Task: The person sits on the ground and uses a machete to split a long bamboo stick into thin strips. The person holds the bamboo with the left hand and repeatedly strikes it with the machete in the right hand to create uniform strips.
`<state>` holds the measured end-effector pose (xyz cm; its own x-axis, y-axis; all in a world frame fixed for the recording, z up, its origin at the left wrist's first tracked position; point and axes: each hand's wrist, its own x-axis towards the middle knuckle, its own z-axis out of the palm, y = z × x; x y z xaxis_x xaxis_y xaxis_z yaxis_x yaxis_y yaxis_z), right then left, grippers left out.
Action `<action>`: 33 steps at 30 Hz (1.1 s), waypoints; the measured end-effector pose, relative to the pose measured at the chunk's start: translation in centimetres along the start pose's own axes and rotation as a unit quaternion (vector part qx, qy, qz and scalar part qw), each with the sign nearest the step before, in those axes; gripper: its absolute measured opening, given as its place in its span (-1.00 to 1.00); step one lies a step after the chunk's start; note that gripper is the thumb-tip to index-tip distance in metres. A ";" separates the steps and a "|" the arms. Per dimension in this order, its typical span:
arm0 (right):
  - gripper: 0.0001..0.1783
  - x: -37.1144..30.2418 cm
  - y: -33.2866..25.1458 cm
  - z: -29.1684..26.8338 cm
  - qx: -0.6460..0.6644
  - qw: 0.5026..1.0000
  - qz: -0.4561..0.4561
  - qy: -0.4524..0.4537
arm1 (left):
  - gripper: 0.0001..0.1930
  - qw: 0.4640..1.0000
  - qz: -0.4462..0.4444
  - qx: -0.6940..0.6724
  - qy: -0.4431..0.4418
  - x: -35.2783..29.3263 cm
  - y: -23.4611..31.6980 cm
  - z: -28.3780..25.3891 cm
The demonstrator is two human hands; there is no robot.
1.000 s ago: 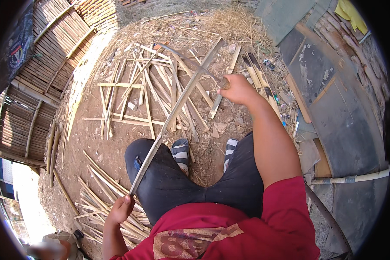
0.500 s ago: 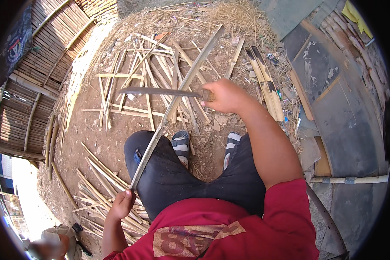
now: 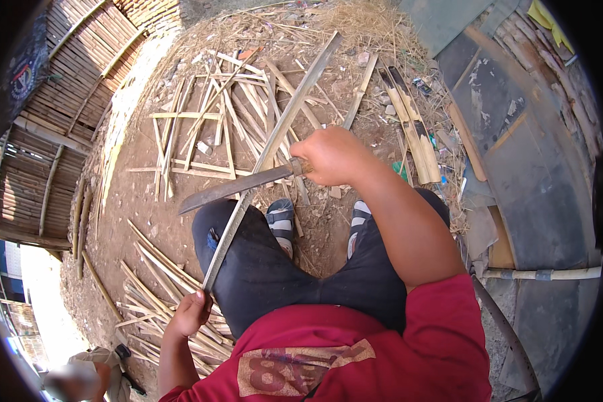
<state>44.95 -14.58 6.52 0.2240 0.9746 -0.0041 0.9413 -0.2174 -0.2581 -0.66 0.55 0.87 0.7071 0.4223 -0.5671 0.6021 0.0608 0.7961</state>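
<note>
My left hand (image 3: 190, 312) grips the lower end of a long split bamboo strip (image 3: 296, 105). The strip slants across my left thigh, up and to the right over the ground. In my right hand (image 3: 333, 155) is the wooden handle of a machete (image 3: 238, 188), fingers wrapped round it. Its dark blade points left and downward, crossing the strip just above my left knee. Whether the edge touches the strip or only passes over it, I cannot tell.
Split bamboo pieces (image 3: 193, 116) lie scattered ahead of my feet, and another pile (image 3: 155, 289) sits at my left. Two dark-skinned bamboo halves (image 3: 415, 144) rest at right beside dark sheets (image 3: 543, 194). A person (image 3: 100, 372) is at lower left, near a bamboo wall (image 3: 87, 60).
My right hand has moved a little down and left. The blade has swung from nearly level to tilted, its tip lower, nearer my knee. The left hand stays on the strip.
</note>
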 end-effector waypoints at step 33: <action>-0.67 -2.7 4.5 -1.5 0.110 0.972 0.045 0.203 | -0.35 0.997 0.027 -0.053 -0.053 6.9 11.6 8.8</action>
<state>49.00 -18.26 6.77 0.4270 0.8407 0.3332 0.8460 -0.2413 -0.4754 14.50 -3.76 4.31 0.7756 0.3305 -0.5378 0.5240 0.1378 0.8405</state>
